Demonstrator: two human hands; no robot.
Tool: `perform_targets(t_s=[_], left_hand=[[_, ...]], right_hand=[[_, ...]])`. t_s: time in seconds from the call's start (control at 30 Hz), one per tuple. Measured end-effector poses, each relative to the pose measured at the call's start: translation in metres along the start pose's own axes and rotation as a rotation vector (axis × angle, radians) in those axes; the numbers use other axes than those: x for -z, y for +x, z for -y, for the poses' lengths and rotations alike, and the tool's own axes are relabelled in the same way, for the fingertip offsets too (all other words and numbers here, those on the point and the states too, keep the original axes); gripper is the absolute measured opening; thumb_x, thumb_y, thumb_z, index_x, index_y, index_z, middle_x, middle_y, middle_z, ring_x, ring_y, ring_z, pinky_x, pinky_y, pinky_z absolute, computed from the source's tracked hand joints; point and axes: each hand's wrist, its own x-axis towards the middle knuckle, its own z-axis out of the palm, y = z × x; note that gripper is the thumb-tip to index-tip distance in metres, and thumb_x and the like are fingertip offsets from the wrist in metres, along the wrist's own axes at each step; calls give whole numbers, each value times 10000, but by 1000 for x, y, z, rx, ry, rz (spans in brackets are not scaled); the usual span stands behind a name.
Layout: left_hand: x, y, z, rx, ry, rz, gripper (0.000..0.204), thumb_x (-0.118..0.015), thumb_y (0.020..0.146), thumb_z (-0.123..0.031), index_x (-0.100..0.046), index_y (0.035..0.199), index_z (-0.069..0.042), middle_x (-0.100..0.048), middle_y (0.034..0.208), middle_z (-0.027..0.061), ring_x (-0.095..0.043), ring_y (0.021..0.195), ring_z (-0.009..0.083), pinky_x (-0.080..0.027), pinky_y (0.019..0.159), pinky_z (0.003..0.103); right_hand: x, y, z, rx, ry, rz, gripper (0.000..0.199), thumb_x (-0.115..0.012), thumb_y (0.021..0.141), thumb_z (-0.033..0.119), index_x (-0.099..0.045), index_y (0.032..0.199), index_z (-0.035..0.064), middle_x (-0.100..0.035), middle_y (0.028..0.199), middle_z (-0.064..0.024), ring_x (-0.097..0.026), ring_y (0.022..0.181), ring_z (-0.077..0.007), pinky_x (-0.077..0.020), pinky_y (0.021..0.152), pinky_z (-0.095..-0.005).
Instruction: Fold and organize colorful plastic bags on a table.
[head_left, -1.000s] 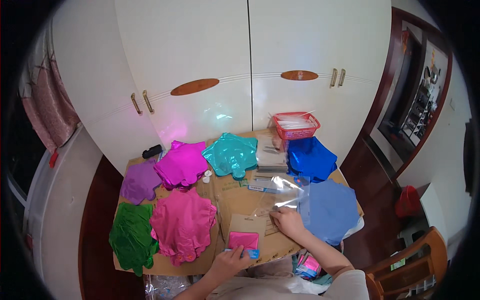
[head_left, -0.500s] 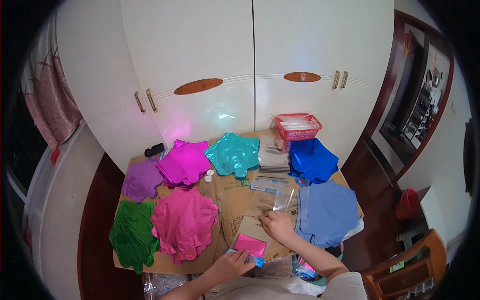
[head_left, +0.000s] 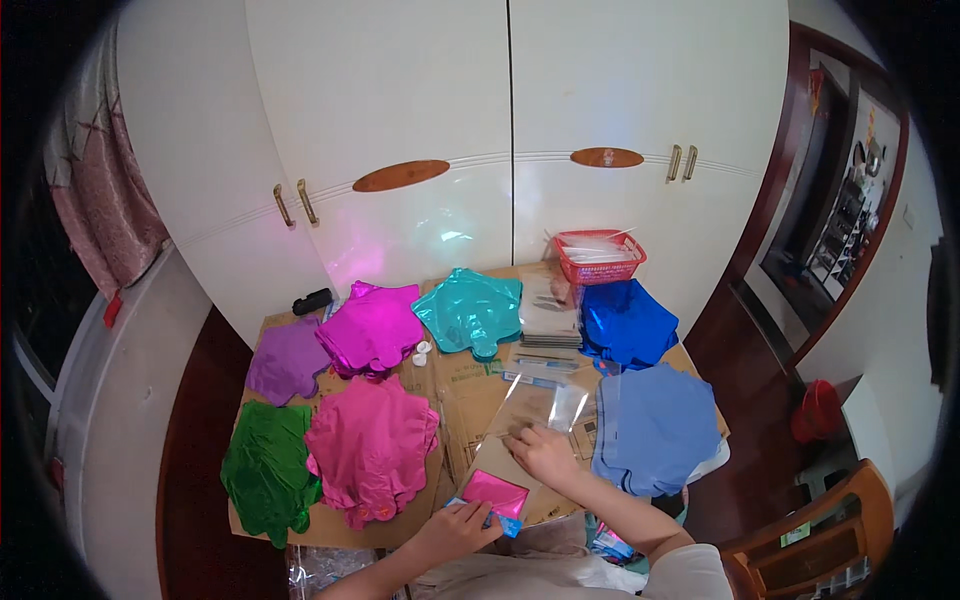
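Near the table's front edge, my left hand (head_left: pixel 462 530) is closed on a small folded pink foil packet (head_left: pixel 496 494) with a blue strip along its lower edge. Just above and to the right, my right hand (head_left: pixel 543 455) has its fingers curled on the near end of a clear plastic bag (head_left: pixel 545 403). Its fingertips are partly hidden. Under the packet and the right hand is a grey-brown card (head_left: pixel 500 455). The bag's glossy film reflects light and stretches away from me toward the middle of the table.
Stacks of flat foil balloons surround my hands: pink (head_left: pixel 372 450), green (head_left: pixel 268 470), purple (head_left: pixel 287 360), magenta (head_left: pixel 370 325), teal (head_left: pixel 468 310), dark blue (head_left: pixel 628 322) and pale blue (head_left: pixel 658 428). Behind stand a card stack (head_left: pixel 550 318) and a red basket (head_left: pixel 600 268). A wooden chair (head_left: pixel 820 530) is at right.
My right hand has moved slightly left and nearer, and the clear bag has shifted left with it. My left hand stays on the pink packet, almost unmoved.
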Motion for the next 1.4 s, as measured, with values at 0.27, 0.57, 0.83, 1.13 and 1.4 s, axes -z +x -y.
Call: perform_targets(t_s=[0.27, 0.57, 0.83, 1.13, 1.4], left_hand=[[-19, 0, 7, 44, 41, -78, 208, -573, 781, -206, -525, 954, -99, -637, 936, 156, -661, 831, 243, -541, 645, 325], [-30, 17, 19, 26, 65, -79, 201, -560, 757, -213, -535, 909, -83, -636, 939, 170, -651, 825, 247, -533, 654, 329], [-46, 32, 29, 95, 145, -184, 150, -557, 778, -184, -571, 902, -100, -647, 962, 166, -660, 847, 254, -546, 687, 331], [-23, 43, 15, 198, 123, -242, 140, -592, 780, -149, -622, 900, -84, -652, 1039, 166, -667, 902, 257, -548, 732, 317], [-17, 43, 18, 228, 126, -216, 235, -549, 819, -196, -631, 1005, -79, -636, 1089, 175, -648, 971, 291, -531, 808, 344]], right_hand=[[-9, 2, 13, 87, 76, -1, 242, -629, 730, 151, -691, 962, 124, -561, 787, 1, -578, 722, -158, -495, 590, -300], [-3, 7, 15, 163, 46, 32, 272, -614, 708, 170, -699, 962, 126, -546, 771, 10, -557, 735, -161, -488, 607, -297], [8, 7, 13, -117, 219, -140, 331, -650, 762, 141, -619, 1088, 96, -574, 922, -56, -558, 885, -201, -480, 748, -296], [17, -28, 57, -1153, 2028, -265, 322, -602, 901, 114, -444, 1181, 99, -553, 917, 9, -524, 704, -51, -414, 541, -172], [9, -33, 70, -1064, 2064, -266, 193, -509, 929, 39, -500, 1119, 69, -586, 934, -10, -547, 754, -58, -455, 625, -185]])
